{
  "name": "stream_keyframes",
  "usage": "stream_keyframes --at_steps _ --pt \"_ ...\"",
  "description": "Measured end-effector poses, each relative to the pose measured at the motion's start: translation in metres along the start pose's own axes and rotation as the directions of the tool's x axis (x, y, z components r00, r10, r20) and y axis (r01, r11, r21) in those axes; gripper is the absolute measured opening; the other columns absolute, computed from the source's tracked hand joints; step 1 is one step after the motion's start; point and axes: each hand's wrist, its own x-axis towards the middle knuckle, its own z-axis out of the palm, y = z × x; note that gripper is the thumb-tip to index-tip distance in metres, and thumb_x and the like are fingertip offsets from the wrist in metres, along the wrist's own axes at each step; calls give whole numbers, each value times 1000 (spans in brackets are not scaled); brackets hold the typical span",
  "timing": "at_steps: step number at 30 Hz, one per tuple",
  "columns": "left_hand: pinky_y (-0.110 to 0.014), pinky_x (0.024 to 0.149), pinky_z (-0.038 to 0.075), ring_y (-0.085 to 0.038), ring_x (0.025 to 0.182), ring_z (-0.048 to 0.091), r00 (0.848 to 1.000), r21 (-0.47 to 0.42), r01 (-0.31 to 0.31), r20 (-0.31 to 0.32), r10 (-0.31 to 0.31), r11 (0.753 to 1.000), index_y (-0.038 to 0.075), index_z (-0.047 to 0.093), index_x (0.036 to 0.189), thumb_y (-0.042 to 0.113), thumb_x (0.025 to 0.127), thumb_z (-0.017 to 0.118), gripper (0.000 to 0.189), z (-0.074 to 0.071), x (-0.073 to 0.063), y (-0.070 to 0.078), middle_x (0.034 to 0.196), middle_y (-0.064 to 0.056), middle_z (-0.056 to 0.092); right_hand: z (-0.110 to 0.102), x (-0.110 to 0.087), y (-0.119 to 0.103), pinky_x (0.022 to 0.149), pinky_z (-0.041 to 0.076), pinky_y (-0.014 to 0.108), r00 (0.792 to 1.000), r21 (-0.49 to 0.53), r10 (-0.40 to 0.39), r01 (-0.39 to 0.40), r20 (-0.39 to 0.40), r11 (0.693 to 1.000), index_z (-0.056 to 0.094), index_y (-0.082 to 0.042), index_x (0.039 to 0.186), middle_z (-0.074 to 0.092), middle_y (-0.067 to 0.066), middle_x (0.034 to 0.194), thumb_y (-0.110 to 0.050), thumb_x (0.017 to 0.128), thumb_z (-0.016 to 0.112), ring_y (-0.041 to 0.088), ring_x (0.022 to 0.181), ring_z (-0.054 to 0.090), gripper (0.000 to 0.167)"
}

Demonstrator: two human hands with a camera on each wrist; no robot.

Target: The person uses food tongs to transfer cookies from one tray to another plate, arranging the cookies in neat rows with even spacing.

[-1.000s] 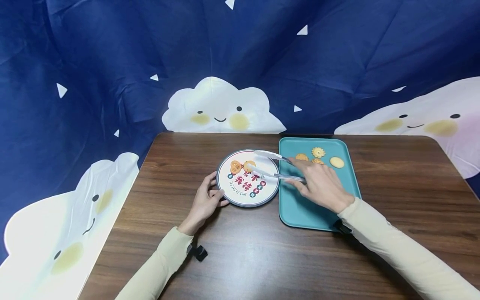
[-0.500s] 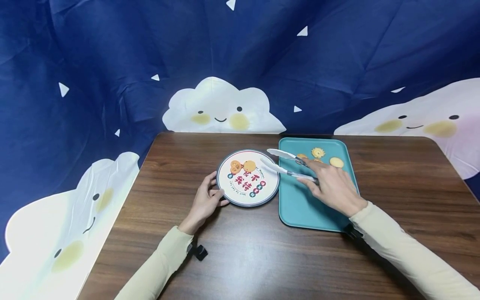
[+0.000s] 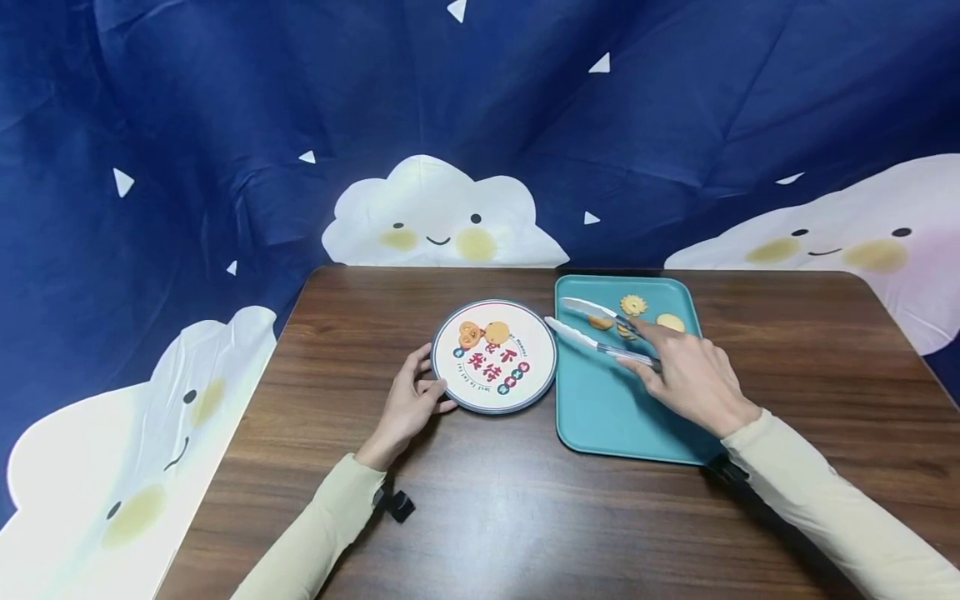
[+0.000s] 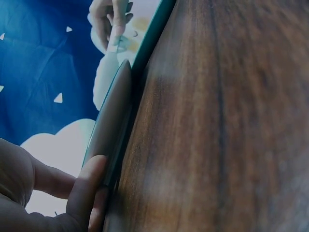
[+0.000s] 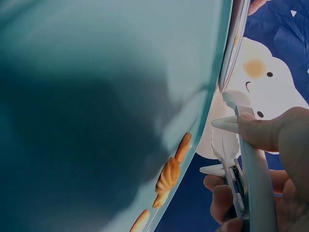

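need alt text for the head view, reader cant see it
A right hand holds tongs, tips apart, above a teal tray with cookies, while a left hand grips the edge of a white plate bearing two more cookies. Plate and tray lie side by side on a dark wooden table before a blue backdrop with smiling clouds.

Two hands (image 3: 408, 400), one plate (image 3: 542, 358), one tray (image 3: 600, 408), one pair of tongs (image 3: 606, 347), six cookies (image 3: 497, 332).
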Motion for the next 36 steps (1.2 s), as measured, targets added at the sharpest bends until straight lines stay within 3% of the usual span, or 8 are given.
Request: stream_keyframes --at_steps 8,18,24,36 --pt "-34 85 71 -23 103 67 1000 1 7 1 -7 1000 15 28 163 -7 102 52 69 -1 0 0 152 -20 43 -3 -7 9 32 35 28 999 -14 34 -34 4 999 56 -12 150 72 22 124 -47 97 71 22 55 52 65" --pt "-32 84 71 -22 102 67 1000 3 6 -1 -6 1000 14 27 164 -8 102 52 70 0 0 -1 152 -22 42 -8 -12 21 30 33 27 999 -24 51 -51 1 998 57 -4 147 72 29 112 -47 97 71 21 51 47 67" --pt "-32 84 71 -22 103 67 1000 -5 1 3 -1 1000 13 27 164 -8 102 52 70 1 0 -1 153 -22 42 -13 -13 27 30 32 29 998 -32 62 -62 10 998 55 -5 148 70 35 115 -49 98 69 21 51 48 68" --pt "-32 85 71 -26 107 67 1000 -2 13 -1 -13 1000 15 27 164 -7 102 52 70 0 1 0 153 -21 42 -19 -28 40 31 33 29 996 -54 87 -86 17 995 54 1 147 69 34 120 -48 97 71 21 53 51 72"
